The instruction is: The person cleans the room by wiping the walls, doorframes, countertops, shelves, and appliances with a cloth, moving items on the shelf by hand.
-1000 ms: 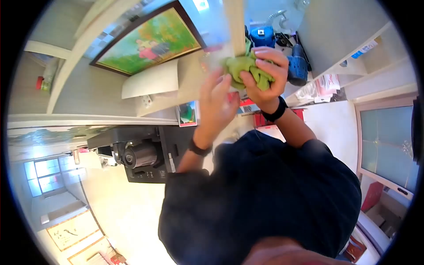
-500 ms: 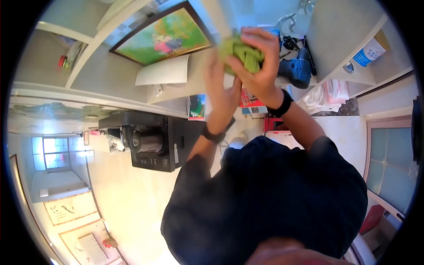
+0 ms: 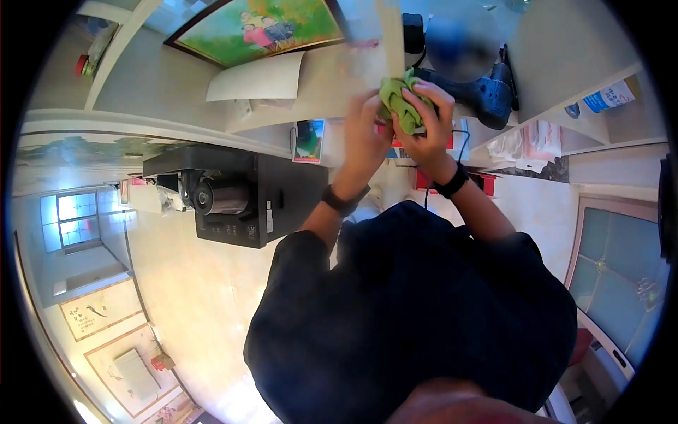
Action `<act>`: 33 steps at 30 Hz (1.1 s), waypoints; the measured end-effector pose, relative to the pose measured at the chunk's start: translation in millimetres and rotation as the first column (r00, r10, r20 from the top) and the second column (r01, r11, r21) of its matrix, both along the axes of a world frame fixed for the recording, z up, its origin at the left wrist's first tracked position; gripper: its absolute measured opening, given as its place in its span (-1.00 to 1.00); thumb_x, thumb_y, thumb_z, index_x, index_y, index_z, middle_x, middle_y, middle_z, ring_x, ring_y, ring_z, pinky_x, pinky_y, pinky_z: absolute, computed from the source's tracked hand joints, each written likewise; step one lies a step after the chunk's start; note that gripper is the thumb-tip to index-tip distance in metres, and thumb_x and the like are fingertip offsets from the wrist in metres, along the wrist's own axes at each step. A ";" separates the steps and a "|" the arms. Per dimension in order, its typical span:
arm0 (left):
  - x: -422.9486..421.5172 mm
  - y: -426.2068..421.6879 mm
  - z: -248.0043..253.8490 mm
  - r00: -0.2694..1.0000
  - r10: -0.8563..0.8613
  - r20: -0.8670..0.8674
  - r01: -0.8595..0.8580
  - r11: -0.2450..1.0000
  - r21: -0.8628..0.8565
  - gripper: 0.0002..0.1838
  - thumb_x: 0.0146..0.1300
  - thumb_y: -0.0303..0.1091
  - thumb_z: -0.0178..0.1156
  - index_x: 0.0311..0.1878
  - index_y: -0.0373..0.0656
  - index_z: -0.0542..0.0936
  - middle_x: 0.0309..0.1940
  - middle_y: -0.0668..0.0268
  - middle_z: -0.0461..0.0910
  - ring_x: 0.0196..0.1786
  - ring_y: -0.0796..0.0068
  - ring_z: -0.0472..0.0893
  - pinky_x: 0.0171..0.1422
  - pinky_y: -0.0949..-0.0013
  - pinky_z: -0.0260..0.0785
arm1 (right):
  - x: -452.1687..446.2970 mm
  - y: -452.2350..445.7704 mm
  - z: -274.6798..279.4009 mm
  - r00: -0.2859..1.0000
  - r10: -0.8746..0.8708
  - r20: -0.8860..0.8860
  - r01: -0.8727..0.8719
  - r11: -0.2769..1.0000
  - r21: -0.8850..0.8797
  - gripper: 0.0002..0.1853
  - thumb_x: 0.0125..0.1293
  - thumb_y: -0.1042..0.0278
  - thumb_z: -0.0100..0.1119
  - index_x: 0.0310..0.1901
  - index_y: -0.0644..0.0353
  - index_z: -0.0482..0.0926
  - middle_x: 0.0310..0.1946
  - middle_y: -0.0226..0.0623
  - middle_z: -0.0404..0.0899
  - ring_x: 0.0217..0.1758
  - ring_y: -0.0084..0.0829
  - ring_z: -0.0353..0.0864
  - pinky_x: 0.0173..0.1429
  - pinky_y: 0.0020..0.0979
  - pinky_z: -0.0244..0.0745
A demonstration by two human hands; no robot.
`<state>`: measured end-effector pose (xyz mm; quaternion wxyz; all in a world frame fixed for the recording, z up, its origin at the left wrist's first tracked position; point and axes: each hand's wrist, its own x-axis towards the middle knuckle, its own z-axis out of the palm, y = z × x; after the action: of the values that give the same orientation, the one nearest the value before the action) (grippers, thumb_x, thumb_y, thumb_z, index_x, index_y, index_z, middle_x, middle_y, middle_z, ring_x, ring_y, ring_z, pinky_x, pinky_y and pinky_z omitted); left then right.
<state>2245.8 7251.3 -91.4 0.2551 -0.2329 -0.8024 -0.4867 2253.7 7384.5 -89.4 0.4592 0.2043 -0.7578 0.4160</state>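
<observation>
A crumpled green cloth is bunched between my two hands, in front of an upright shelf divider. My right hand grips it from the right, with fingers bent over its top and side. My left hand is at the cloth's left edge, its curled fingers slightly smeared by motion and seeming to pinch the edge. Each wrist wears a dark band. Just right of the cloth, a blue and black power drill lies in the shelf compartment.
A framed picture and a white sheet are in the left compartment. A black appliance stands below on the left. Plastic-wrapped packs and a blue-labelled can sit at the right. A blurred blue shape is above the drill.
Both hands have come down towards my body with the cloth. My left hand's fingers are more curled at the cloth. The view has shifted, and more of the drill shows.
</observation>
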 end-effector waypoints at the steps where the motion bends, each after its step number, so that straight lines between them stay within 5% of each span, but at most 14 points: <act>1: -1.0 -5.2 -10.5 0.999 -0.018 0.033 0.018 1.000 -0.025 -0.52 -0.03 -0.66 0.30 0.03 -0.21 0.51 0.05 0.13 0.50 -0.10 0.14 0.59 -0.19 0.29 0.56 | 4.2 -2.9 -9.0 0.999 -0.030 0.027 0.029 0.999 0.022 -0.54 0.03 0.49 0.41 0.04 0.27 0.60 0.08 -0.18 0.42 0.19 -0.12 0.44 0.27 -0.21 0.37; 8: -6.6 -42.6 -53.8 0.986 -0.023 0.163 0.052 0.984 -0.171 -0.63 -0.01 -0.56 0.32 -0.08 -0.17 0.52 -0.06 0.19 0.52 -0.16 0.13 0.61 -0.25 0.19 0.51 | 24.4 -42.4 -51.0 0.979 -0.182 0.093 0.162 0.967 0.196 -0.45 -0.05 0.51 0.42 0.09 0.22 0.62 0.11 -0.21 0.42 0.19 -0.14 0.44 0.25 -0.22 0.36; 17: -25.2 -148.8 -74.8 0.991 0.063 0.118 -0.039 0.980 -0.194 -0.67 0.01 -0.52 0.35 -0.11 -0.12 0.54 -0.08 0.21 0.50 -0.19 0.13 0.63 -0.29 0.16 0.51 | -6.6 -145.9 -86.3 0.962 -0.099 0.253 0.094 0.995 0.032 -0.32 -0.12 0.54 0.45 0.18 0.22 0.54 0.13 -0.16 0.41 0.20 -0.12 0.41 0.25 -0.20 0.39; 22: -32.7 -235.4 -77.6 0.971 0.227 0.080 -0.192 0.930 -0.313 -0.64 0.00 -0.46 0.38 -0.09 -0.08 0.55 -0.05 0.21 0.51 -0.21 0.08 0.63 -0.28 0.10 0.51 | -28.8 -221.2 -95.9 0.978 0.034 0.205 -0.053 0.995 0.086 -0.34 -0.10 0.55 0.43 0.17 0.25 0.53 0.13 -0.11 0.42 0.18 -0.06 0.44 0.25 -0.15 0.39; 26: -35.6 -286.2 -72.2 0.934 0.264 0.240 -0.206 0.948 -0.243 -0.66 -0.03 -0.48 0.36 -0.12 -0.04 0.58 -0.05 0.22 0.52 -0.20 0.05 0.62 -0.28 0.09 0.50 | -35.8 -279.0 -90.0 0.971 0.062 0.231 -0.074 0.996 0.042 -0.32 -0.14 0.53 0.44 0.16 0.16 0.56 0.13 -0.17 0.43 0.17 -0.13 0.42 0.25 -0.22 0.36; 29: -44.8 -294.9 -73.1 0.980 0.187 0.064 -0.169 0.960 -0.225 -0.61 -0.12 -0.58 0.35 -0.13 -0.16 0.59 -0.15 0.23 0.51 -0.29 0.22 0.63 -0.33 0.27 0.50 | -34.4 -287.0 -92.9 0.971 0.005 0.239 -0.019 0.998 0.054 -0.30 -0.16 0.50 0.47 0.17 0.15 0.56 0.14 -0.17 0.43 0.20 -0.12 0.41 0.25 -0.21 0.37; 33: -45.6 -272.6 -71.3 0.996 0.089 0.005 -0.087 0.982 -0.165 -0.64 -0.12 -0.48 0.41 -0.17 -0.07 0.62 -0.18 0.27 0.52 -0.27 0.18 0.62 -0.32 0.22 0.50 | -25.0 -259.0 -101.0 0.960 -0.137 0.242 0.111 0.987 0.115 -0.30 -0.13 0.50 0.45 0.19 0.16 0.53 0.16 -0.14 0.42 0.23 -0.07 0.41 0.26 -0.16 0.37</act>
<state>2200.2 6978.7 -162.7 0.2513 -0.2143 -0.8510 -0.4083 2228.7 7125.4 -190.4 0.3745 0.1253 -0.8409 0.3702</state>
